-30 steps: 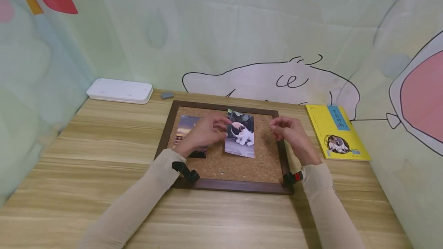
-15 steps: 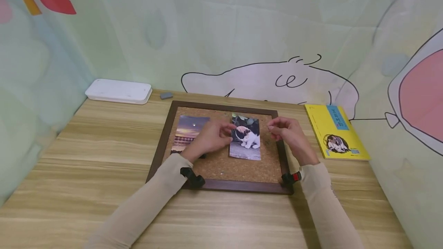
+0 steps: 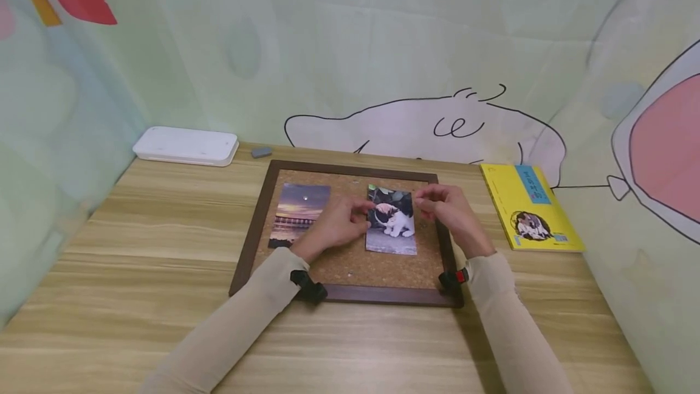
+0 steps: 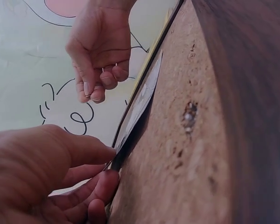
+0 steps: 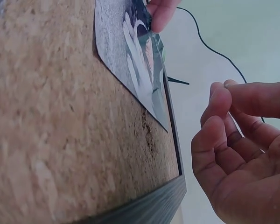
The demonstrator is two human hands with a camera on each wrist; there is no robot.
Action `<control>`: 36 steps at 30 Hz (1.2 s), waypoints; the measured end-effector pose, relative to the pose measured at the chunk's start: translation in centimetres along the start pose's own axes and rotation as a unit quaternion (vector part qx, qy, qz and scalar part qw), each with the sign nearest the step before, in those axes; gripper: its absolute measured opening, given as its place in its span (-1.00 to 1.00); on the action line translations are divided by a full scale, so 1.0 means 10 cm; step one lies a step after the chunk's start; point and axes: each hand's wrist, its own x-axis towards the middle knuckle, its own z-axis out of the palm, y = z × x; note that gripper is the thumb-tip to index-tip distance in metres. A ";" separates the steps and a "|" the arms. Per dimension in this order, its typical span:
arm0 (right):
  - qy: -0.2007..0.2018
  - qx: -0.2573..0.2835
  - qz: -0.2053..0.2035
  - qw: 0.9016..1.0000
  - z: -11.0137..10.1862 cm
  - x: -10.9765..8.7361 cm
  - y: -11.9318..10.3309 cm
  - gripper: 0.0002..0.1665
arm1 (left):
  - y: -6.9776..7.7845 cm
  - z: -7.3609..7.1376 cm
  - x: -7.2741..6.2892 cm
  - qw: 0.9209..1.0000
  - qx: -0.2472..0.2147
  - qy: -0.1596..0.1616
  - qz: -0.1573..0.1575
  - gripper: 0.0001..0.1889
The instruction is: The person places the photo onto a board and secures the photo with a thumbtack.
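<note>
My left hand [image 3: 343, 219] pinches the left edge of a kitten photo [image 3: 395, 233] between thumb and fingers. The photo lies over a brown-framed corkboard [image 3: 328, 269]; in the left wrist view its far part stands slightly off the cork. To the photo's right, my right hand [image 3: 451, 208] is raised with thumb and index finger pinched on a tiny thumbtack [image 5: 227, 84], mostly covered by the fingertips. Thin pale pins [image 4: 102, 70] show between its other curled fingers. A sunset photo [image 3: 298, 211] lies on the board's left, a shiny tack [image 3: 305, 198] near its top.
A yellow book [image 3: 527, 208] lies right of the board. At the back left are a white flat case [image 3: 186, 145] and a small grey block [image 3: 261, 152]. Another tack [image 3: 350, 274] sits low on the cork. A printed cloth wall [image 3: 339, 47] rises behind the table.
My left hand has shifted the kitten photo right and slightly down, uncovering more of the sunset photo. The right hand has moved a little left, closer to the kitten photo's upper right corner.
</note>
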 end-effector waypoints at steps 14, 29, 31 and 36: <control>-0.012 -0.043 0.032 0.999 0.10 0.13 -0.01 -0.76 | 0.04 0.10 0.00 0.997 0.064 0.031 0.005 -0.50; -0.055 -0.091 0.027 0.994 0.14 0.26 -0.04 -0.80 | 0.01 0.17 0.02 0.996 0.079 0.035 0.008 -0.47; -0.058 -0.102 0.021 0.993 0.13 0.29 -0.06 -0.79 | 0.03 0.17 0.01 0.995 0.090 0.034 0.012 -0.47; -0.058 -0.126 0.016 0.990 0.12 0.36 -0.07 -0.80 | -0.01 0.22 0.01 0.993 0.097 0.056 0.027 -0.47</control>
